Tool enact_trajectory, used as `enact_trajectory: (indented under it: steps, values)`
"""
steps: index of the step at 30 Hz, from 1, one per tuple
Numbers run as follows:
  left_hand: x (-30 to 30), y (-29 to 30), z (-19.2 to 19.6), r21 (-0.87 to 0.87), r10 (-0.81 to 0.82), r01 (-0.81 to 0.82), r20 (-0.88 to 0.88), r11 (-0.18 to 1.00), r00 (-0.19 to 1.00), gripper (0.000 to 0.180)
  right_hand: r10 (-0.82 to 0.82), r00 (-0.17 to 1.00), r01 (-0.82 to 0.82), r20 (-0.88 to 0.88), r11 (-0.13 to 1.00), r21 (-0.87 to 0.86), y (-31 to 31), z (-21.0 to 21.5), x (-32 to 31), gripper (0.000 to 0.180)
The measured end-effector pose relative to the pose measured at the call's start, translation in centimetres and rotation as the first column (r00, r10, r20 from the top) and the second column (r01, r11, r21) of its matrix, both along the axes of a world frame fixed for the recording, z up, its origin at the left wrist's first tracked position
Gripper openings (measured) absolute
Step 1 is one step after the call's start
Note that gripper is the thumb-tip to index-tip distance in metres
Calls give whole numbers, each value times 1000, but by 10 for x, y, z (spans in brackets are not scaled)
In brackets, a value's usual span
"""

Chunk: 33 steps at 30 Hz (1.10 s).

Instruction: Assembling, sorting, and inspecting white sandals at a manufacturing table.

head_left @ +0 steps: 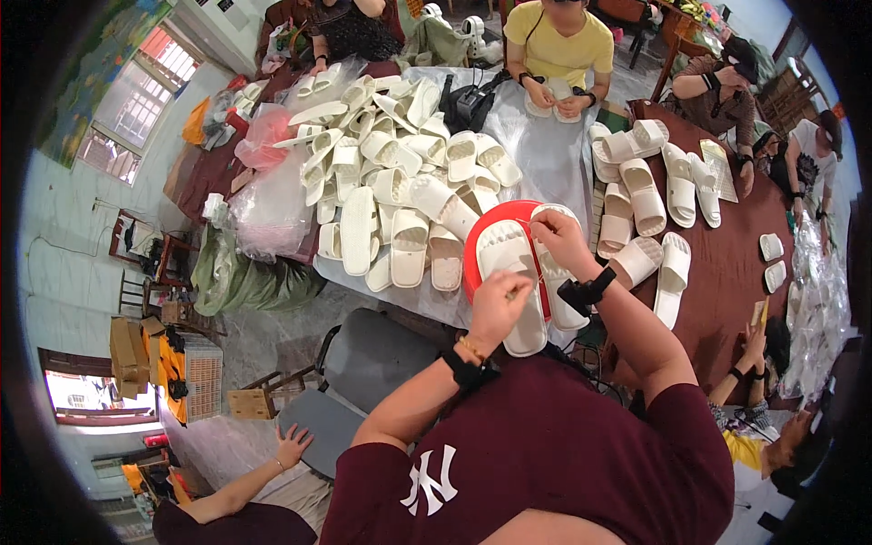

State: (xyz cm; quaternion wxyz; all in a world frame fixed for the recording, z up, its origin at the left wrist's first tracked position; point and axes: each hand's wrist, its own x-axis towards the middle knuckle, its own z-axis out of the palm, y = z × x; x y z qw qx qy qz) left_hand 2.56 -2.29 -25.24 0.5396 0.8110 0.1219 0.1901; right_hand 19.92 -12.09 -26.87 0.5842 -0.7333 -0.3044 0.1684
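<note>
A pair of white slippers lies side by side on a round red surface (470,265), close in front of me. My left hand (500,307) is closed in a pinch over the left slipper (502,245). Above the right slipper (569,315), near its far end, my right hand (560,238) is also closed with the fingertips together. A thin strand seems to run between the two slippers near my fingers. Whatever the fingertips hold is too small to make out. My right forearm and wrist partly cover the right slipper.
A large heap of white slippers (391,154) spreads to the left. More slippers (643,195) lie on the brown tabletop (718,272) at right. A black bag (470,104) sits beyond the heap. Across the table, a person in yellow (568,41) handles slippers. A grey chair (372,359) stands at left.
</note>
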Motion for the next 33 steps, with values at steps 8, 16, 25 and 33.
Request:
enact_trajectory:
  steps: [8, 16, 25, 33]
  values:
    - [-14, 2, -40, -681, -224, -171, -451, 712, 864, 18, 173, 950, -110, 261, 964, -241, 22, -7, -8, 14]
    - [-1, 9, -66, -755, 270, -500, -421, 424, 866, 18, 304, 937, -238, 174, 916, -323, 22, 4, -15, 12]
    - [18, 28, -67, -906, 75, -352, -344, 236, 936, 18, 412, 904, -425, -110, 848, -318, 33, 5, -1, 12]
    - [29, 23, -97, -851, 210, -268, -191, 451, 959, 36, 506, 827, -323, 246, 785, -528, 51, -16, -2, 14]
